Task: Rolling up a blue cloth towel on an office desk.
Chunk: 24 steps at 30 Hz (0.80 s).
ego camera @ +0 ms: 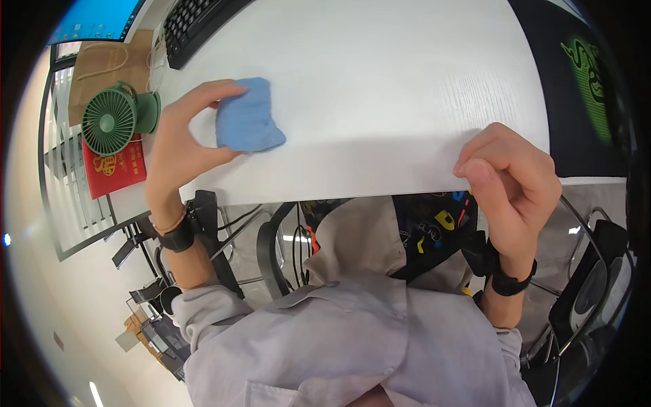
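Observation:
A folded light-blue cloth (249, 116) is on the white desk (376, 76), left of its middle. My left hand (180, 129) grips the cloth between the thumb at its near edge and a finger at its far edge. Over the desk's near edge on the right is my right hand (513, 178), its fingers curled and the thumb close to the fingertips. Nothing can be made out between them. Black bands sit on both wrists.
A black keyboard (196, 30) lies at the far left, with a green fan (109, 122), a red printed item (114, 175) and a brown paper bag (101, 66) farther left. A black mat (564, 91) covers the right side. Chairs stand below the desk's edge.

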Motion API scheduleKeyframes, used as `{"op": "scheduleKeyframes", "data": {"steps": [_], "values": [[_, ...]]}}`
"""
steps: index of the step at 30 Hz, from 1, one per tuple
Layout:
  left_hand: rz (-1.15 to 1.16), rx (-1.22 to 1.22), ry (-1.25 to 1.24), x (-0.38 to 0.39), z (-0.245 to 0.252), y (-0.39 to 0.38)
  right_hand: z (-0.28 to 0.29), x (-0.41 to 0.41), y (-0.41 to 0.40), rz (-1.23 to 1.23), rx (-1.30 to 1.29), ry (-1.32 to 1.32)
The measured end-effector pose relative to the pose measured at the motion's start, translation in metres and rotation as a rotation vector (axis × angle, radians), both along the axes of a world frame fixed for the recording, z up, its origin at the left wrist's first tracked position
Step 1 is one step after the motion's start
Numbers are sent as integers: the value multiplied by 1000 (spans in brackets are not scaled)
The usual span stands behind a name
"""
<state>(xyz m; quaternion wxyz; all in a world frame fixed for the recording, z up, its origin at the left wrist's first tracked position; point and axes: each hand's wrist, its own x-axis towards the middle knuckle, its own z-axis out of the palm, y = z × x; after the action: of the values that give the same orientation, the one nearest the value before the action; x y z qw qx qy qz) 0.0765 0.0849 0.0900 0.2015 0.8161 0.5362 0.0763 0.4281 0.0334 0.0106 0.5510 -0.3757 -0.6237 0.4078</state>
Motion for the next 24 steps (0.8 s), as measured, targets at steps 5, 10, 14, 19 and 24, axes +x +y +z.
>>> {"op": "scheduleKeyframes", "data": {"steps": [5, 10, 14, 19, 24], "values": [[-299, 33, 61, 55, 4, 12, 0, 2, -2, -12, 13, -19], [-432, 95, -54, 105, -10, 21, 0, 2, -2, -7, -17, -14], [-477, 160, -124, 136, -16, 21, 1, 0, -3, 7, -42, -4], [-493, 141, -95, 126, -13, 18, -3, 0, -3, -7, -24, -9], [-405, 14, -18, 72, -2, 7, 2, 0, -1, 11, 31, -56]]}}
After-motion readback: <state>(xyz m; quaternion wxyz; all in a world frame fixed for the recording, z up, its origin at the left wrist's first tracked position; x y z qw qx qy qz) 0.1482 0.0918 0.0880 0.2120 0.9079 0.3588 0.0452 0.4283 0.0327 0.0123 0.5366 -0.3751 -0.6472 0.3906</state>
